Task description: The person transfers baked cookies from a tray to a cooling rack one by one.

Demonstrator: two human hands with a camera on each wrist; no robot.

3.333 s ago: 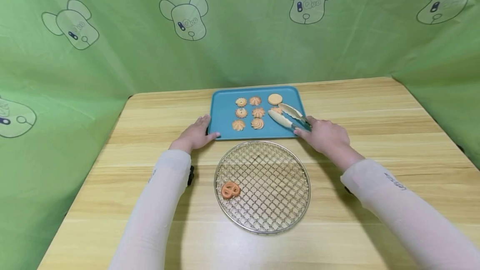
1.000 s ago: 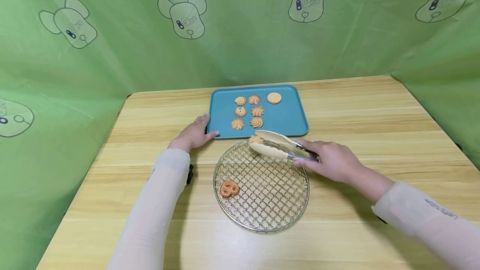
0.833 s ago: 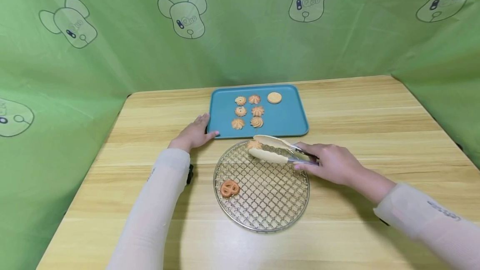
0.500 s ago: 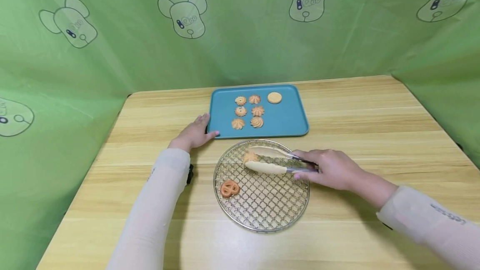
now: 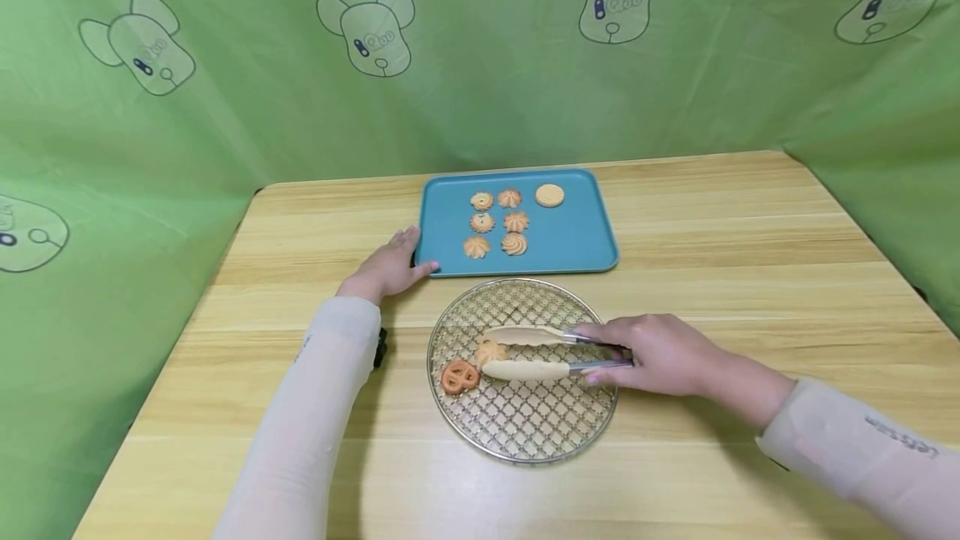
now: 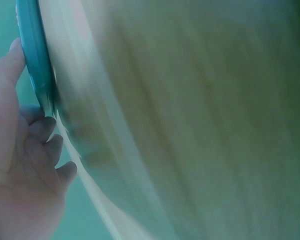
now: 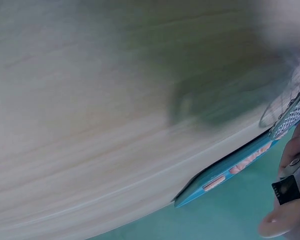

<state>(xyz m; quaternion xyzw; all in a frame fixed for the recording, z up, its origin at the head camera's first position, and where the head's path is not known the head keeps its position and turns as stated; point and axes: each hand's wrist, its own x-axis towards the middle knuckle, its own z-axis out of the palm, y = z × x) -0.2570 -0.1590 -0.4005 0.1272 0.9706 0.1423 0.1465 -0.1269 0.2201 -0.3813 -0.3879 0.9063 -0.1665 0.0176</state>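
In the head view my left hand (image 5: 387,267) rests at the near left corner of the blue tray (image 5: 573,252), thumb over the rim and fingers along the side. The left wrist view shows the thumb on the tray's edge (image 6: 37,55). My right hand (image 5: 660,354) grips metal tongs (image 5: 528,370) with cream-coloured tips. Between those tips is a star-shaped piped cookie (image 5: 491,352), low over the round wire rack (image 5: 540,423). Close beside it, a brown pretzel-shaped cookie (image 5: 459,377) lies on the rack. In the right wrist view, part of the tongs' handle (image 7: 295,175) shows in my right hand.
Several piped cookies (image 5: 515,222) lie in two columns on the tray, with a round flat biscuit (image 5: 550,195) to their right. The wooden table (image 5: 750,273) carries tray and rack. A green curtain (image 5: 487,107) hangs behind the table and at both sides.
The star-shaped cookie has been lifted from the tray with the tongs and carried toward me, over the rack and beside the pretzel cookie. My left hand has stayed at the tray's corner.
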